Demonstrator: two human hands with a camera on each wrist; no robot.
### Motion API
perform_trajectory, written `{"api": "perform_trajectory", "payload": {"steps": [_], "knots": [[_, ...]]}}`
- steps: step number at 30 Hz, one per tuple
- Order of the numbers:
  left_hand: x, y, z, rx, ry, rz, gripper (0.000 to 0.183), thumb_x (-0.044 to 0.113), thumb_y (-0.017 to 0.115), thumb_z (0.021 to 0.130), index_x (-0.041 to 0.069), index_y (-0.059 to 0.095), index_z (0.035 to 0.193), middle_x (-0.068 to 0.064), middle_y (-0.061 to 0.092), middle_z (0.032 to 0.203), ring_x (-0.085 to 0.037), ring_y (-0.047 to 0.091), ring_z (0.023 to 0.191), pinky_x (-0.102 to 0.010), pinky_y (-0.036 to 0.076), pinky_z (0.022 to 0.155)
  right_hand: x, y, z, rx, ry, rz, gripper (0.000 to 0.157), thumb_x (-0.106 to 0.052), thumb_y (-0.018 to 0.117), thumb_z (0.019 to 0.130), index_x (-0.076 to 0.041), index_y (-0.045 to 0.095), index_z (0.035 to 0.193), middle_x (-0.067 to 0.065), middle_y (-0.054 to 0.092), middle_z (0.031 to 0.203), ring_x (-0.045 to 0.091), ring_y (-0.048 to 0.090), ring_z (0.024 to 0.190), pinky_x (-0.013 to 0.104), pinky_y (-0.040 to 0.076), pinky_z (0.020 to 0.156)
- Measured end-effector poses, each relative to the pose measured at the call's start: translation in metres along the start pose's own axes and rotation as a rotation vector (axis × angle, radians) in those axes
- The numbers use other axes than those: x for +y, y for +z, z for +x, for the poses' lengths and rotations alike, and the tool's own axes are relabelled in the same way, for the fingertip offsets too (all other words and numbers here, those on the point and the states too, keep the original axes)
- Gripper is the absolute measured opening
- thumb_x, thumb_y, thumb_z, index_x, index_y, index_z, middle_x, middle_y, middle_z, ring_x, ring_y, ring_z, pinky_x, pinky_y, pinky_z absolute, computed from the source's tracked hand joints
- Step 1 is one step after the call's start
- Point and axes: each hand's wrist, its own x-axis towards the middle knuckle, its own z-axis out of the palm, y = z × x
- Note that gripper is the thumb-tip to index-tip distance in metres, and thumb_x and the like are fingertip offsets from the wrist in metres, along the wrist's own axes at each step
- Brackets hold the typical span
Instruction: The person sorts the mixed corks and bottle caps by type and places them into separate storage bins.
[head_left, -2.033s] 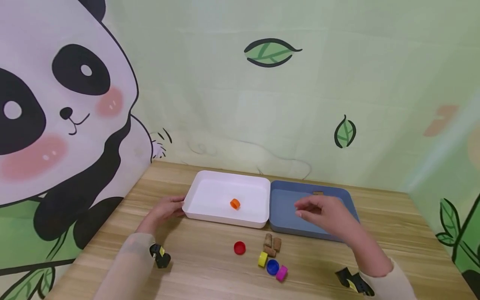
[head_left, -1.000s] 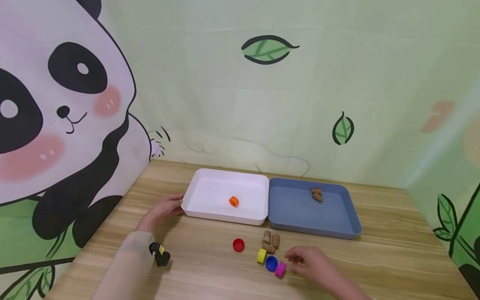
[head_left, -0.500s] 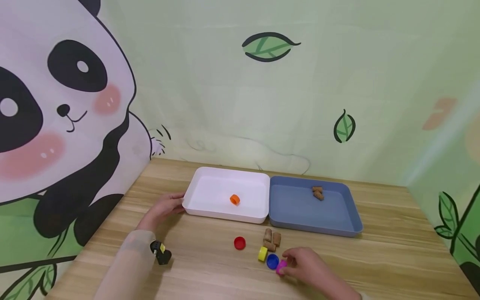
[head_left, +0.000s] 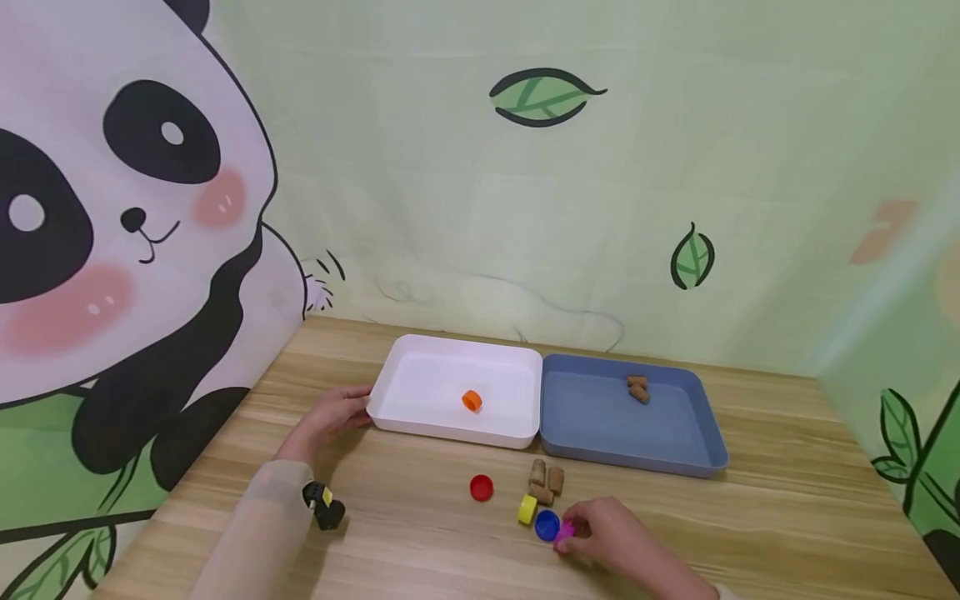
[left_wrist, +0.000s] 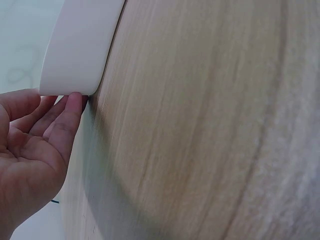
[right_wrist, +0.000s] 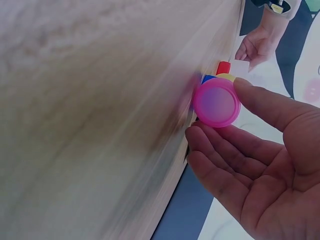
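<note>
In the right wrist view, my right hand (right_wrist: 250, 160) pinches a pink bottle cap (right_wrist: 217, 102) between thumb and fingers, low over the wooden table. A blue cap (head_left: 547, 525) lies just left of it in the head view, with a yellow cap (head_left: 527, 509) and a red cap (head_left: 482, 487) farther left. My left hand (head_left: 330, 421) touches the left end of the white tray (head_left: 420, 375); in the left wrist view its fingertips (left_wrist: 74, 100) meet the tray wall. An orange cap (head_left: 472, 401) lies inside that tray.
A blue tray (head_left: 592, 417) stands against the white tray's right side, with two corks (head_left: 639, 394) near its back. Three more corks (head_left: 542, 494) lie clustered on the table (head_left: 420, 533) in front of the trays. A panda-printed backdrop (head_left: 420, 208) rises behind.
My right hand has come back from over the blue tray, where two corks now show, to the pink cap, and its fingers have closed on it. My left hand stays at the white tray.
</note>
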Motion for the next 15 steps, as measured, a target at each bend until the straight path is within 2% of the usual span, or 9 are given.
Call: {"api": "perform_trajectory", "payload": {"steps": [7, 15], "knots": [[0.0001, 0.0008, -0.0002, 0.005, -0.016, -0.019, 0.047, 0.001, 0.042, 0.107, -0.015, 0.033, 0.151, -0.038, 0.032, 0.157, -0.016, 0.064, 0.113, -0.031, 0.060, 0.102, -0.0016, -0.0019, -0.0014, -0.027, 0.001, 0.020, 0.025, -0.016, 0.083, 0.085, 0.002, 0.075, 0.101, 0.002, 0.072, 0.082, 0.014, 0.058, 0.076, 0.025, 0.052, 0.062], [0.0011, 0.0014, 0.0008, -0.001, -0.012, -0.007, 0.048, 0.002, 0.041, 0.107, -0.014, 0.033, 0.152, -0.037, 0.032, 0.158, -0.018, 0.063, 0.116, -0.034, 0.058, 0.106, -0.0006, -0.0044, -0.0054, -0.009, -0.043, 0.011, 0.025, -0.014, 0.083, 0.085, 0.004, 0.074, 0.101, 0.003, 0.072, 0.081, 0.011, 0.058, 0.073, 0.022, 0.050, 0.059]]}}
